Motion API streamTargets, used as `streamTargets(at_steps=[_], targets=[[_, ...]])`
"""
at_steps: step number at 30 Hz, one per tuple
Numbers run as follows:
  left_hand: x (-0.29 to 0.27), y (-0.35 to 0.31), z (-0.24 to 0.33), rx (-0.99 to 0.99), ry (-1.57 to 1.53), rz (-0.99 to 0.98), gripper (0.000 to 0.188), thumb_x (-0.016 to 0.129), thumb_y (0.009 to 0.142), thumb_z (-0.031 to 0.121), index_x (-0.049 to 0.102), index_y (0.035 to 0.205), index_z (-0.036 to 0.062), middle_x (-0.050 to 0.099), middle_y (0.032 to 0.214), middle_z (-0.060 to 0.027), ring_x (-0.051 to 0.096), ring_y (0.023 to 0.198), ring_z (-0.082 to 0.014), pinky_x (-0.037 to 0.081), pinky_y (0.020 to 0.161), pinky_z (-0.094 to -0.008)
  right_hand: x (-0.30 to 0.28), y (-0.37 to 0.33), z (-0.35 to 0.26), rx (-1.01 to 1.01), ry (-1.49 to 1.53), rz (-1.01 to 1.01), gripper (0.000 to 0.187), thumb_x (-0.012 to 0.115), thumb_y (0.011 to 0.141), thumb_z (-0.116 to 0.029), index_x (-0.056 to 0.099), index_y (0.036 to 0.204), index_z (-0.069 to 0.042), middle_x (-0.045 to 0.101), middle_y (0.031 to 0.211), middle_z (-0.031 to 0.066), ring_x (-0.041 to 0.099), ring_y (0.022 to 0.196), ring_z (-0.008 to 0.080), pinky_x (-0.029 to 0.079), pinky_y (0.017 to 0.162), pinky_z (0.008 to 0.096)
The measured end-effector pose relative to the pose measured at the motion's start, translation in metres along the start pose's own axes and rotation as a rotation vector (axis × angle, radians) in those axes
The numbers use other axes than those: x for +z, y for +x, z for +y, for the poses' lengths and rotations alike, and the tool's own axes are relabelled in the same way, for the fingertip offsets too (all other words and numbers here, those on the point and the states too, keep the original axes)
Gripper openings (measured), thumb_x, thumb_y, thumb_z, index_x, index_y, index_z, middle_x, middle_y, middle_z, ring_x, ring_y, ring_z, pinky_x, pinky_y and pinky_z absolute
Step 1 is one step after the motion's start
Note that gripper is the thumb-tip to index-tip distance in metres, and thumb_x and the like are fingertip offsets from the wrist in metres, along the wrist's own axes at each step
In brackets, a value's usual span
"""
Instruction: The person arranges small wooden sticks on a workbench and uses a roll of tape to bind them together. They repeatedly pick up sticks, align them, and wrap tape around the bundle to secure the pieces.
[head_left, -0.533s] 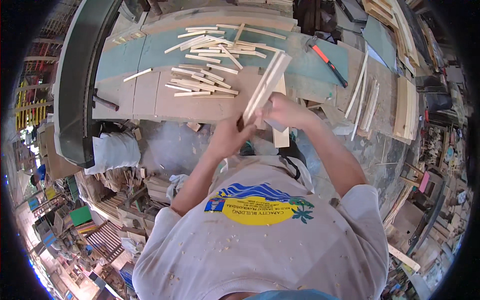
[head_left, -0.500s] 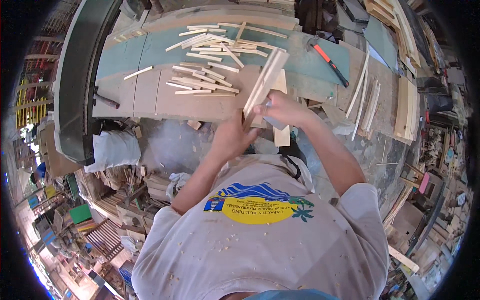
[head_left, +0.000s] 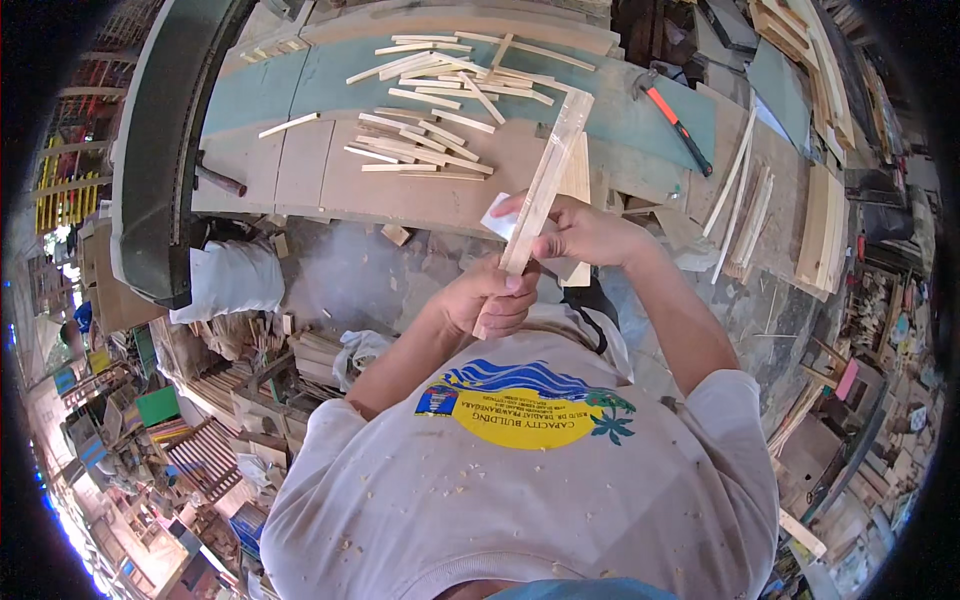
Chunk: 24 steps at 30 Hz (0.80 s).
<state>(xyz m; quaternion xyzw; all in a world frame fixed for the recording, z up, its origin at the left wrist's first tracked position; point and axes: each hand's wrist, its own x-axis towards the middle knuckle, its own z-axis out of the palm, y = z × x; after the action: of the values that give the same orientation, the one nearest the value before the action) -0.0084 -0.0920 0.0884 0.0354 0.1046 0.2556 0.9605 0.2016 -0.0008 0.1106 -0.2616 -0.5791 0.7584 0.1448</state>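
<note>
"Where is the wooden strip (head_left: 555,160)?"

"Off the surface (head_left: 335,195), held up at a slant in front of its near edge. In this view its upper end overlaps the middle of the surface."

"And the grip?"

"The left hand (head_left: 495,300) is clenched around the strip's lower part, with a short end poking out below the fist. The right hand (head_left: 590,235) grasps a white sheet (head_left: 497,217) farther up, thumb towards the strip's face. How firmly it presses I cannot tell."

"What lies around them?"

"A pale board (head_left: 577,180) juts past the near edge, partly hidden by the right hand. One heap of thin sticks (head_left: 440,75) lies towards the far edge, and a smaller heap (head_left: 420,145) sits nearer the near edge. A lone stick (head_left: 290,125) rests off towards the left end."

"And on the right?"

"A hammer (head_left: 675,120) with an orange and black handle lies at a slant, its head towards the far edge. Long thin strips (head_left: 738,185) lie towards the right edge, and wider planks (head_left: 820,230) sit by the near right corner."
</note>
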Motion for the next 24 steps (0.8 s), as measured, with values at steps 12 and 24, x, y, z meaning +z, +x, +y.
streamTargets(at_steps=[12,24], targets=[[-0.012,0.017,0.002,0.178,1.732,1.288,0.046,0.078,0.086,0.037,0.059,0.098,-0.0028,0.069,0.082,-0.0242,0.069,0.078,-0.0396,0.052,0.072,-0.0462,-0.003,0.032,0.012,0.390,-0.389,0.258,0.072,0.078,0.086,-0.045,0.053,0.133,0.003,0.063,0.126,0.0167,0.060,0.117,0.0231,0.049,0.096,0.0372],[-0.028,0.009,0.001,-0.090,-0.049,-0.125,0.032,0.073,0.091,0.030,0.048,0.090,0.0106,0.045,0.060,0.0022,0.043,0.043,-0.0089,0.037,0.039,-0.0255,-0.015,-0.001,0.000,0.075,-0.014,-0.041,0.073,0.080,0.080,-0.052,0.058,0.138,-0.013,0.061,0.130,0.0047,0.054,0.123,0.0210,0.042,0.108,0.0357]])
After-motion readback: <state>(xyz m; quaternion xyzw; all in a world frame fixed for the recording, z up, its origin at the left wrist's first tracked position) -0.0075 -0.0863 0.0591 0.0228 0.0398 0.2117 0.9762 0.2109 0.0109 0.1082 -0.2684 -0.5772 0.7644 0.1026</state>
